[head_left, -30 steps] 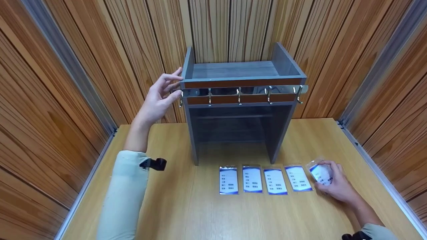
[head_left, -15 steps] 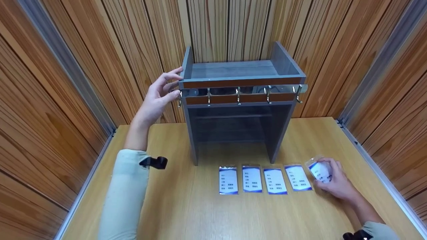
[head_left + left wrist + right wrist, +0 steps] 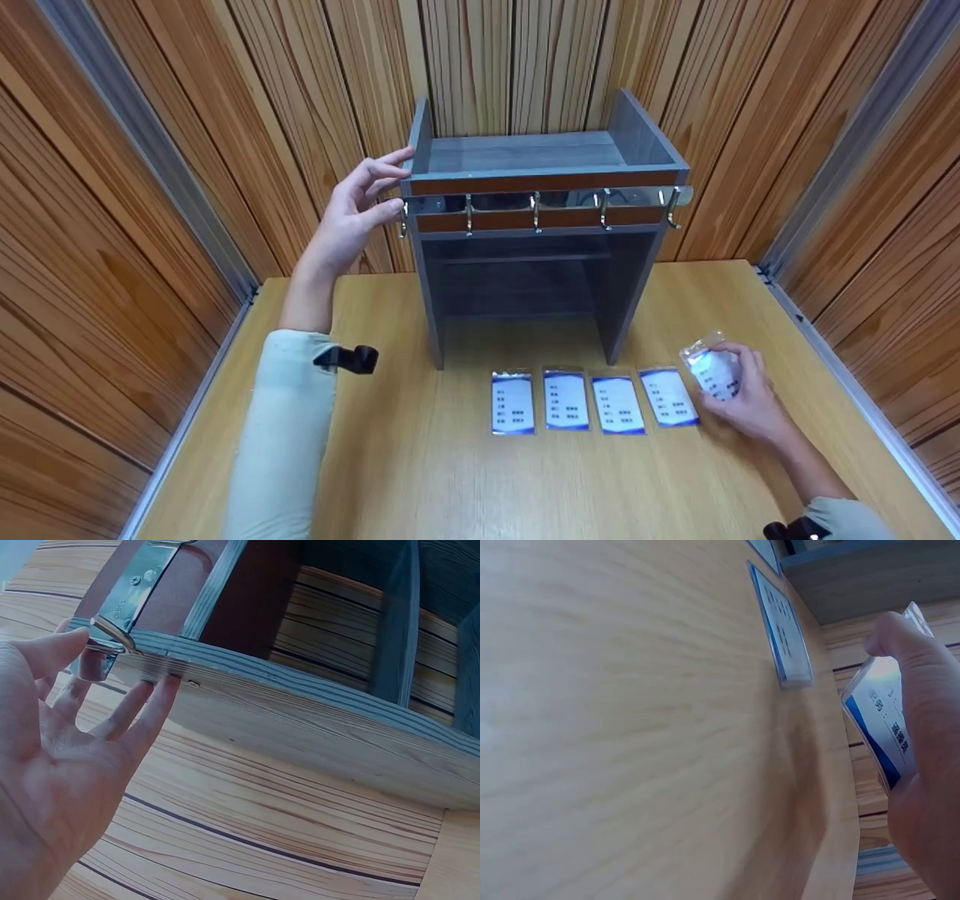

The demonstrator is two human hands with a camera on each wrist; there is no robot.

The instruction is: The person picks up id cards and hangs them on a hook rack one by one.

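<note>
The right hand (image 3: pixel 739 397) has lifted its badge (image 3: pixel 711 371) a little off the table (image 3: pixel 420 480) since a second ago, tilting its top edge up and away; the left hand (image 3: pixel 352 221) has not shifted. The badge, gripped between curled fingers and thumb, is a clear plastic sleeve over a white card with a blue band and dark print, hanging at the near right of the table, just right of four like badges (image 3: pixel 592 401) lying flat in a row. The left hand, fingers straight and spread, rests its fingertips (image 3: pixel 161 686) against the left end of the grey shelf (image 3: pixel 536 225), beside the leftmost of five metal hooks (image 3: pixel 536 214) on the chrome rail. The shelf stands at the far middle, against the wood-panelled wall.
</note>
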